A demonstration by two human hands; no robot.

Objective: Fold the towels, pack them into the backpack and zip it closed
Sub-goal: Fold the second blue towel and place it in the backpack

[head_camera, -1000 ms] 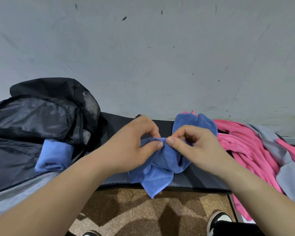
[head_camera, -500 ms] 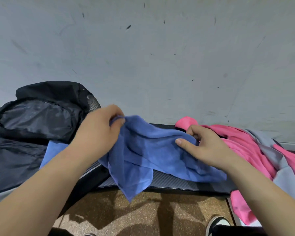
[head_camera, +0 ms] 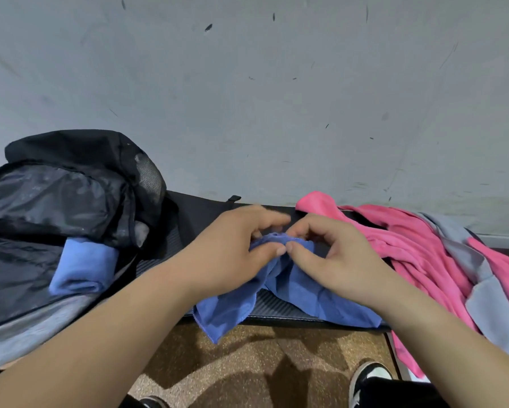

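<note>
Whereas half a second ago the hands were apart with the royal-blue microfibre towel point(head_camera: 306, 293) stretched between them, the left hand point(head_camera: 232, 254) and right hand point(head_camera: 338, 260) now meet thumb to thumb. Each has curled fingers pinching the cloth's bunched top edge, and the rest drapes below the wrists over the dark ribbed mat point(head_camera: 279, 309). That reads as one edge brought onto the other, a first fold, with packing still ahead.

Left of the left hand, the open black nylon backpack point(head_camera: 56, 195) already holds a folded pale-blue towel point(head_camera: 82, 266). Right of the right hand lies a loose heap of pink and grey towels point(head_camera: 418, 251).

Motion blurs the left fingertips, and fingers cover the pinched corners, so their alignment cannot be judged. No zip is discernible, and both bag and heap run out of frame.
</note>
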